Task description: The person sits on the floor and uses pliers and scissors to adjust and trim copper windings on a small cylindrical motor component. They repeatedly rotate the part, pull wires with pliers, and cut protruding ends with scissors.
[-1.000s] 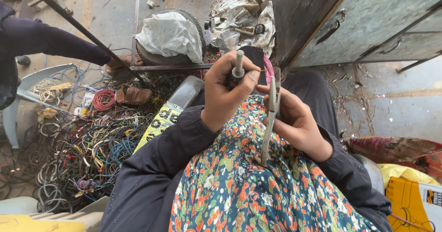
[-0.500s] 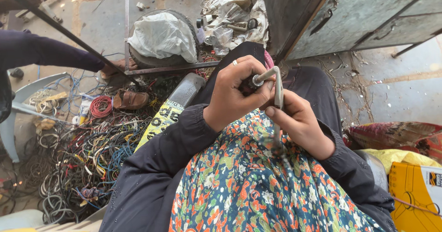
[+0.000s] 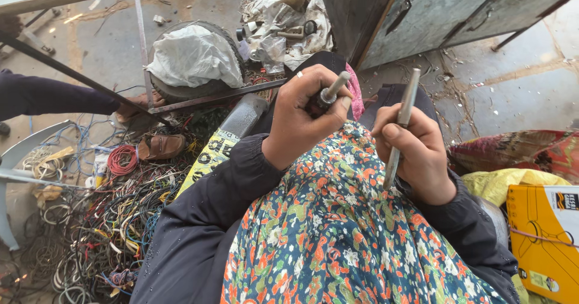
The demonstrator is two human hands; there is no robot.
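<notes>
The left hand (image 3: pixel 304 120) is closed tight around a short dark piece with a thick wire (image 3: pixel 333 87) poking out of the top. The thumb sits right by the wire end, so the piece cannot slip or turn. It is held up high, just above the lap, where the eyes can see it well.

The right hand (image 3: pixel 417 156) is closed around a long thin metal rod (image 3: pixel 401 126). The rod stands almost upright. One end sticks up past the fingers and the other end points down toward the flowered cloth (image 3: pixel 344 231). The thumb presses on its side to keep it steady. The two hands are near each other but the rod and the wire are apart, not touching.

On the floor to the left lies a big pile of wires (image 3: pixel 90 219) in many colours, close enough to reach. A red coil (image 3: pixel 122 159) sits near the top of the pile. Another person's sleeve (image 3: pixel 54 96) reaches in from the left, by a tyre (image 3: pixel 193 63) covered with white plastic. A yellow box (image 3: pixel 543 231) rests on the right.
</notes>
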